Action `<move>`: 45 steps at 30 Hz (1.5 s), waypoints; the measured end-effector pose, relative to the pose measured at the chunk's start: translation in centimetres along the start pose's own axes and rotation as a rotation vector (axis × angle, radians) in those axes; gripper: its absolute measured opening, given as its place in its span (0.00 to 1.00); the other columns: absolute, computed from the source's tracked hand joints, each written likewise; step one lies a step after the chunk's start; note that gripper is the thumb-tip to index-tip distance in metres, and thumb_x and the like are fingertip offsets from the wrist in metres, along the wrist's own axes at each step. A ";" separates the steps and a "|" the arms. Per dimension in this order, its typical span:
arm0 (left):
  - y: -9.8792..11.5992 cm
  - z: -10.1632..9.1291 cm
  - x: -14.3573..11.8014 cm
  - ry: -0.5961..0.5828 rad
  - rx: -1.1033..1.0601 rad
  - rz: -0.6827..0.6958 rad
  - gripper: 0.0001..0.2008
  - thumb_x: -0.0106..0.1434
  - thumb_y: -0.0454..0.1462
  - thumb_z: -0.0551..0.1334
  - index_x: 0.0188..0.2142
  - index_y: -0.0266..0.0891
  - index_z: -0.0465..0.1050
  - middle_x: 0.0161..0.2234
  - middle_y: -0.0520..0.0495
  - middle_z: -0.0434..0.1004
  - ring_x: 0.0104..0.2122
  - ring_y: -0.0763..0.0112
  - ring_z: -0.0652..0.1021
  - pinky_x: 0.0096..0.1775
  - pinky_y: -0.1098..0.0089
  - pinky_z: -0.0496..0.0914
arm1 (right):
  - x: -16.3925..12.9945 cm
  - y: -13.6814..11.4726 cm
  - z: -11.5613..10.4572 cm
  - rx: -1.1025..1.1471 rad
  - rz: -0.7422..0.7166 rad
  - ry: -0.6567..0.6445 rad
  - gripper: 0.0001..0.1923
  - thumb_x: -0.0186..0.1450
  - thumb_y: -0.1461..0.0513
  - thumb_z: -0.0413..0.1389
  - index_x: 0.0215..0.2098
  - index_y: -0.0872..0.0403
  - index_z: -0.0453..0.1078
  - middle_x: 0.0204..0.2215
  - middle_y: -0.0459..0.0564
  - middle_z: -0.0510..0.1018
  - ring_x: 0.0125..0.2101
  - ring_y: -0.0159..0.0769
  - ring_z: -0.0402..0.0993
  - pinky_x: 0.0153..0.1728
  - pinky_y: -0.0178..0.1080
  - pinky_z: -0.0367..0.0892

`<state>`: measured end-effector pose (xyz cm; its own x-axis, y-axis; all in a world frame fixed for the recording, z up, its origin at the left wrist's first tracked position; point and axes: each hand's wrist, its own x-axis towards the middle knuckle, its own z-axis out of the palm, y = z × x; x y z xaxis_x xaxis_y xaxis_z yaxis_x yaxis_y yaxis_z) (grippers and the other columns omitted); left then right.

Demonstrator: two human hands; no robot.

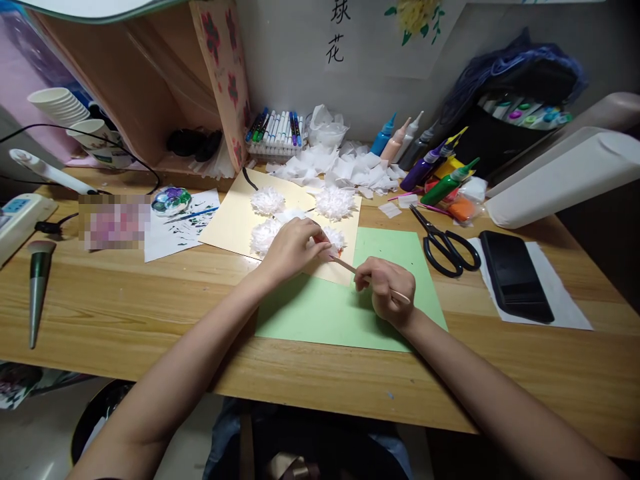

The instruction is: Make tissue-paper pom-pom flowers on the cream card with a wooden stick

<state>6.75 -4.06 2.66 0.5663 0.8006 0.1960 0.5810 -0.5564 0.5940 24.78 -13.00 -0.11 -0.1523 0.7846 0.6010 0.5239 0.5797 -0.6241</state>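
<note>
My right hand (389,287) is closed around a thin wooden stick (344,264), whose tip points left toward my other hand. At that tip, the thumb and fingers of my left hand (296,245) come together in a pinch; what they hold is too small to make out. Beneath lies a cream sheet (225,223) with several fluffy white paper flowers (336,202) on it. My left hand partly covers the lower flowers, and a bit of orange shows beside the lower right one. A green sheet (315,317) lies partly under the cream one.
Behind the sheets is a heap of white paper squares (345,167), with marker pens (280,128) and paint bottles (385,135) nearby. Black scissors (445,247) and a phone (515,275) lie right. Left are a paint palette (171,201) and a makeup brush (37,287).
</note>
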 end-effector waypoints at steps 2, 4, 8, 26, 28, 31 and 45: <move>0.2 -0.2 0.0 -0.044 -0.041 -0.040 0.05 0.60 0.36 0.63 0.28 0.38 0.74 0.31 0.49 0.76 0.33 0.69 0.71 0.38 0.68 0.64 | -0.2 0.0 0.0 0.025 -0.024 0.031 0.21 0.70 0.60 0.39 0.23 0.52 0.64 0.15 0.44 0.67 0.18 0.29 0.64 0.23 0.34 0.60; 0.4 -0.2 0.0 -0.078 -0.093 -0.108 0.05 0.59 0.35 0.63 0.27 0.38 0.74 0.30 0.49 0.76 0.32 0.69 0.72 0.36 0.68 0.64 | -0.3 0.0 0.0 0.039 -0.037 0.044 0.22 0.70 0.60 0.38 0.22 0.52 0.63 0.14 0.44 0.66 0.17 0.29 0.63 0.22 0.34 0.60; 0.2 0.0 -0.1 -0.041 -0.077 -0.186 0.05 0.59 0.35 0.63 0.26 0.38 0.74 0.30 0.49 0.76 0.34 0.67 0.71 0.38 0.67 0.64 | -0.1 -0.1 -0.1 -0.009 -0.012 0.001 0.22 0.70 0.60 0.38 0.23 0.52 0.64 0.15 0.44 0.68 0.18 0.29 0.64 0.22 0.34 0.61; -0.6 0.1 -0.3 0.153 0.390 -0.057 0.16 0.62 0.27 0.50 0.46 0.37 0.69 0.42 0.43 0.76 0.44 0.57 0.68 0.44 0.61 0.61 | 0.7 0.5 0.6 -0.074 0.010 -0.077 0.18 0.70 0.61 0.41 0.27 0.54 0.67 0.18 0.44 0.70 0.21 0.29 0.68 0.27 0.34 0.63; -0.9 0.1 -0.3 0.117 0.455 -0.048 0.21 0.59 0.24 0.49 0.50 0.35 0.66 0.42 0.41 0.77 0.46 0.56 0.68 0.47 0.59 0.59 | 0.9 0.3 0.8 -0.080 0.037 -0.078 0.19 0.71 0.61 0.40 0.27 0.54 0.67 0.17 0.44 0.69 0.20 0.29 0.67 0.27 0.34 0.62; -1.1 0.2 -0.3 0.052 0.520 -0.031 0.24 0.57 0.23 0.48 0.53 0.33 0.63 0.38 0.40 0.78 0.46 0.55 0.70 0.49 0.57 0.57 | 1.3 -0.1 1.0 -0.075 0.122 -0.076 0.20 0.71 0.59 0.40 0.26 0.54 0.66 0.16 0.43 0.68 0.19 0.29 0.66 0.25 0.34 0.62; -1.0 0.5 -0.4 0.037 0.517 -0.025 0.19 0.64 0.28 0.46 0.52 0.30 0.65 0.35 0.39 0.79 0.45 0.55 0.71 0.49 0.57 0.55 | 8.2 0.5 1.6 0.320 0.802 -0.054 0.27 0.65 0.45 0.46 0.19 0.55 0.63 0.08 0.46 0.70 0.08 0.28 0.64 0.10 0.30 0.58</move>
<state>6.27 -3.91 1.65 0.5325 0.8174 0.2197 0.8127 -0.5663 0.1372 22.47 -5.90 3.74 0.1185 0.9879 -0.1001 0.2298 -0.1254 -0.9651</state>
